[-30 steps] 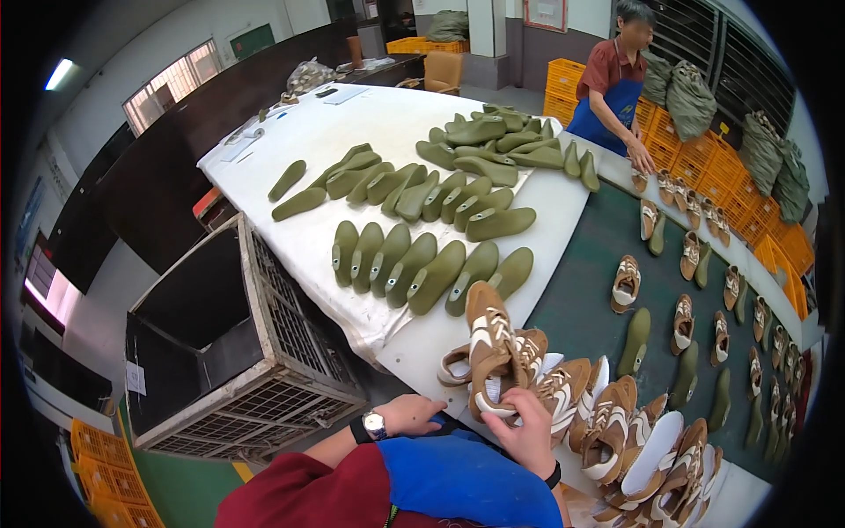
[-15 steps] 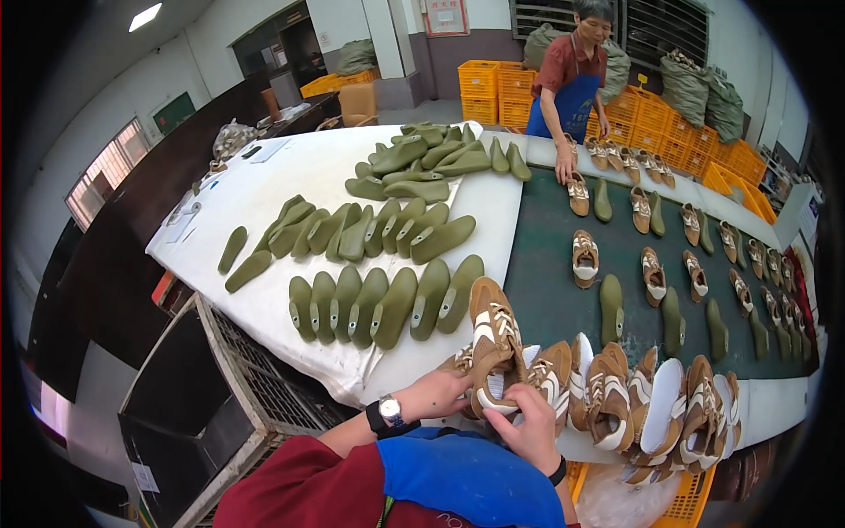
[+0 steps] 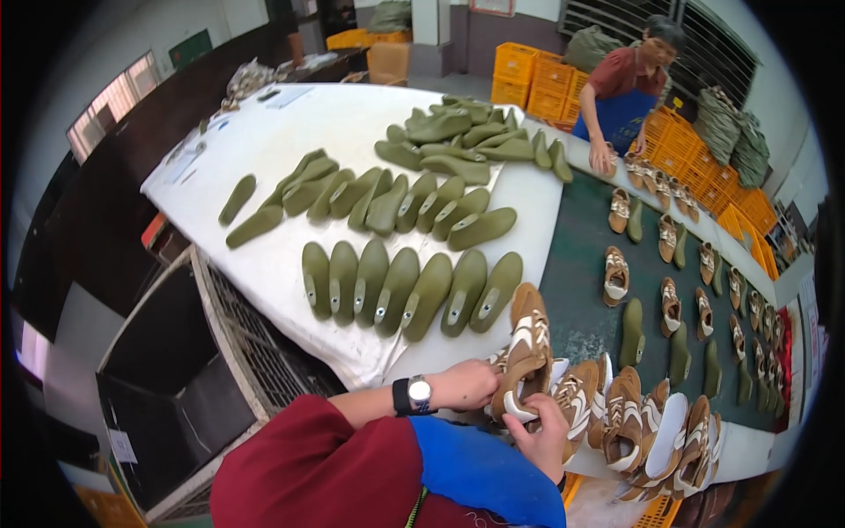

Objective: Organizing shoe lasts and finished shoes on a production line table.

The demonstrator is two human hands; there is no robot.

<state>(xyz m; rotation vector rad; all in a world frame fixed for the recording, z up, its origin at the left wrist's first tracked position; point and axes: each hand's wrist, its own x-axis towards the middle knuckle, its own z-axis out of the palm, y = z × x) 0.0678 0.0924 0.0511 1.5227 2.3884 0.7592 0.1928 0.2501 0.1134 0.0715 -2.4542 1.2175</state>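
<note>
A brown suede sneaker [image 3: 531, 330] with white stripes and laces is between my hands, toe pointing away from me. My left hand [image 3: 469, 385] grips its left side, the fingertips partly hidden behind the shoe. At the heel collar my right hand [image 3: 543, 433] pinches the white heel edge between thumb and fingers. Close to the right stands a row of similar sneakers [image 3: 623, 418], with a white insole [image 3: 666, 434] among them. Beyond the held shoe lie olive-green shoe lasts [image 3: 422, 295] in a row on the white-covered table [image 3: 352, 128].
A green conveyor belt [image 3: 576, 282] carries sneakers and lasts to the right. Across it a co-worker [image 3: 616, 106] touches a shoe at the belt's edge. Yellow crates [image 3: 537, 84] stack behind. At my left stands a metal-framed cart [image 3: 207, 326]; more lasts [image 3: 449, 132] pile farther back.
My view has shifted, so the table and belt sit differently in the picture. Both hands keep hold of the sneaker. The co-worker's hand has moved from a shoe on the belt to one at its edge.
</note>
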